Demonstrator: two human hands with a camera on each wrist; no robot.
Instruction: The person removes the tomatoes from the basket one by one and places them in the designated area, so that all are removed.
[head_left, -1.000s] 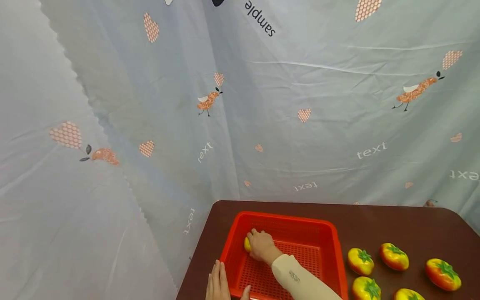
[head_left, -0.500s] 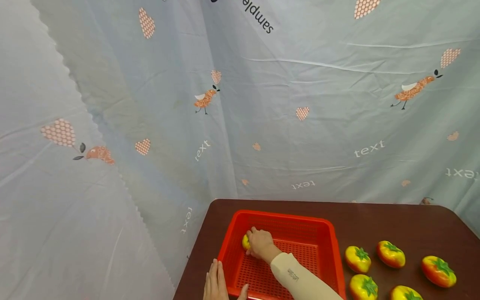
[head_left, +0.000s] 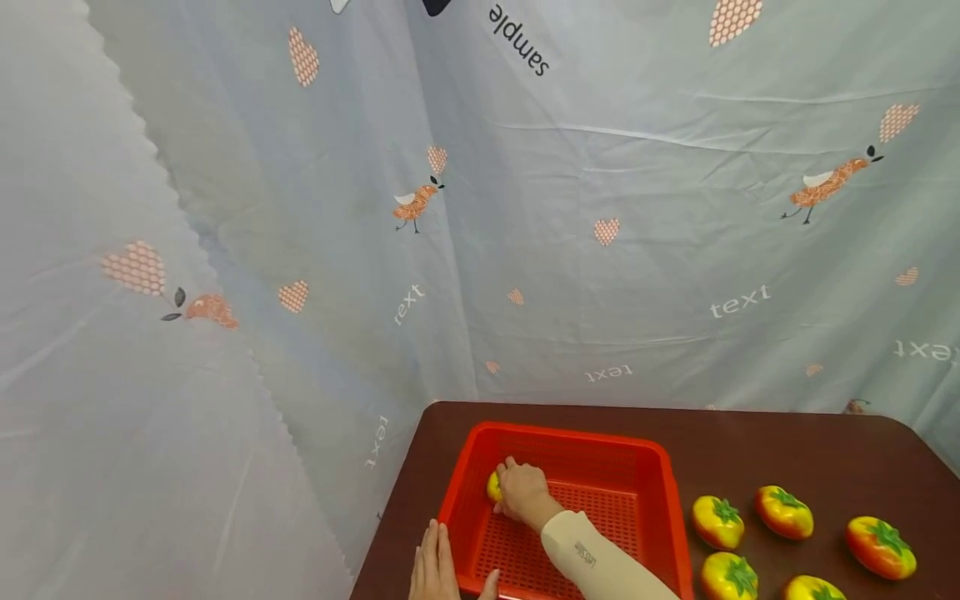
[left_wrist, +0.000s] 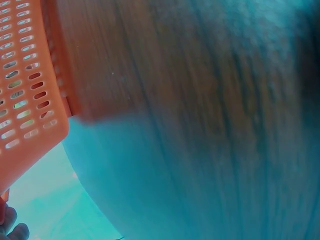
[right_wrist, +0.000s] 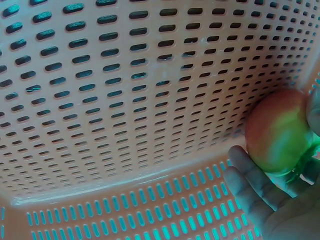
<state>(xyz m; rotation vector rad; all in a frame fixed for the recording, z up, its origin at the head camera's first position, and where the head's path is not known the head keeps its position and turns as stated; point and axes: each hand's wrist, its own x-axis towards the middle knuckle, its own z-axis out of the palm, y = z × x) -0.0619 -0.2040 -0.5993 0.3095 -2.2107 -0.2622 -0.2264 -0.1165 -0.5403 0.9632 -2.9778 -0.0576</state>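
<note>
A red plastic basket (head_left: 652,467) with slotted walls and floor sits on the table. Inside its far left part, my right hand (head_left: 523,493) holds a yellow-and-red persimmon (head_left: 492,487), mostly hidden by the hand in the head view. The right wrist view shows the fingers and thumb around that persimmon (right_wrist: 277,132), close to the basket wall, its green leafy top turned toward the palm. My left hand (head_left: 437,571) rests at the basket's near left corner, fingers straight along the outside and thumb apart. Only its fingertips (left_wrist: 17,231) show in the left wrist view.
Several more persimmons lie on the brown table (head_left: 817,442) right of the basket, the closest persimmon (head_left: 717,522) beside its right wall. Some are cut off at the bottom edge. A patterned curtain (head_left: 600,292) hangs behind and left of the table.
Only the head view shifts slightly. The right hand stays on the persimmon inside the basket, and the left hand stays at the near left corner.
</note>
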